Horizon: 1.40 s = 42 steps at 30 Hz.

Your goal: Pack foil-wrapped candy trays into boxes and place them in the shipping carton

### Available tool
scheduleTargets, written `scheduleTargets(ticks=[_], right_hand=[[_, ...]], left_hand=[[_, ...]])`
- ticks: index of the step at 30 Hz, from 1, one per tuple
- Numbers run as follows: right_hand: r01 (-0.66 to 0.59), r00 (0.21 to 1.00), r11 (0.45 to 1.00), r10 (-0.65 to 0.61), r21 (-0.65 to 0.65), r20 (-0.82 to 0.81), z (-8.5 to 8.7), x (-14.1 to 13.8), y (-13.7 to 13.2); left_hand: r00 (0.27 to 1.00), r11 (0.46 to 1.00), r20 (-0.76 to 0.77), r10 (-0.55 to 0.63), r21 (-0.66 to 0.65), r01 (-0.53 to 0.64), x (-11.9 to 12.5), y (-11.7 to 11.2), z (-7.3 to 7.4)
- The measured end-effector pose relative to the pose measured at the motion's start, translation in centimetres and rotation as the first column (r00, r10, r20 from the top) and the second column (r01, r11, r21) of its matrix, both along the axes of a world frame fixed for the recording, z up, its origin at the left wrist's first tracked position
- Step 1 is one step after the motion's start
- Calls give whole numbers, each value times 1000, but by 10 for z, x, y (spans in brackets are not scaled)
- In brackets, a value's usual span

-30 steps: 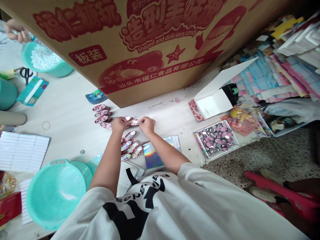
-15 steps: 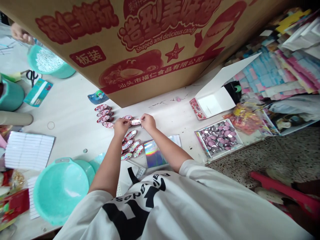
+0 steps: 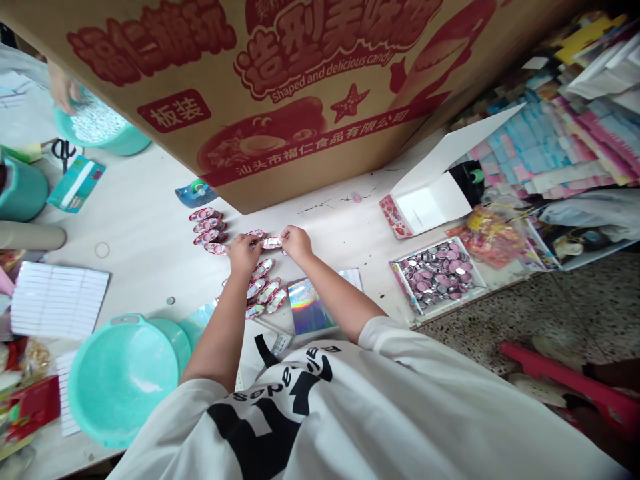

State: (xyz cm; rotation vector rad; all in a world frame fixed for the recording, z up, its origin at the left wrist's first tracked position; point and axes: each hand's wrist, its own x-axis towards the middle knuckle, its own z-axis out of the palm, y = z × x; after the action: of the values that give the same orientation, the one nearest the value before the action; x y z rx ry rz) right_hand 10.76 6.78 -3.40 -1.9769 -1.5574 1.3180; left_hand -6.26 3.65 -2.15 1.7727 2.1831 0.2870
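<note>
**A:** Biggest thing first: the cardboard carton (image 3: pixel 300 100) fills the view from ten to one o'clock. It leans over the white table (image 3: pixel 140 227), just beyond the work.

**B:** There's a teal basin (image 3: pixel 123 380) down at eight o'clock, and at three a tray of round badges (image 3: pixel 403 291) with an open white box (image 3: pixel 430 203) above it. None of them touch the work.

**A:** Centre frame now. The left hand (image 3: pixel 243 253) and right hand (image 3: pixel 297 242) face each other, fingertips pressed together on the two ends of one pink foil piece (image 3: pixel 271 243). They hold it just above the table, right below the carton's edge.

**B:** So I'd say the step is lining that piece up. At six o'clock from it lie rows of like pieces (image 3: pixel 263 287), with a smaller cluster (image 3: pixel 207 233) at nine.

**A:** My read is that setting it down calls for a level, light pinch and a clean lift of the fingers, because the neighbours lie very close.

**B:** The holographic card (image 3: pixel 307 307) crowds in at five o'clock, under the right forearm. Far off at ten, another person's hand (image 3: pixel 63 93) dips into a second basin (image 3: pixel 100 127), well apart.
</note>
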Motion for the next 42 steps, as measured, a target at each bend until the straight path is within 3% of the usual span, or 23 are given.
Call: scheduleTargets(ticks=[11, 15, 18, 24, 30, 35, 38, 42], right_hand=[[-4, 1000, 1000, 4, 22, -8, -6, 0, 1], [-8, 1000, 1000, 8, 15, 4, -4, 1, 3], [-11, 1000, 1000, 11, 7, 13, -2, 1, 3], [-32, 999, 999, 32, 6, 23, -1, 1, 4], [-15, 1000, 1000, 15, -11, 13, -2, 0, 4], [-38, 999, 999, 38, 4, 8, -7, 1, 8], [-52, 999, 999, 52, -9, 4, -5, 2, 9], [-64, 998, 998, 64, -5, 22, 3, 2, 6]], left_hand=[[983, 988, -104, -149, 32, 153, 7, -11, 1], [1000, 997, -8, -12, -76, 11, 12, -6, 5], [987, 971, 104, 124, -219, -98, 12, 3, 11], [979, 884, 80, 188, -447, -134, 5, 17, 21], [976, 907, -96, 196, -362, -218, 12, 22, 15], [969, 893, -161, 185, -384, -235, 18, 27, 14], [971, 909, -143, 193, -345, -232, 15, 26, 16], [954, 913, -38, 297, -281, -295, 8, 16, 16]])
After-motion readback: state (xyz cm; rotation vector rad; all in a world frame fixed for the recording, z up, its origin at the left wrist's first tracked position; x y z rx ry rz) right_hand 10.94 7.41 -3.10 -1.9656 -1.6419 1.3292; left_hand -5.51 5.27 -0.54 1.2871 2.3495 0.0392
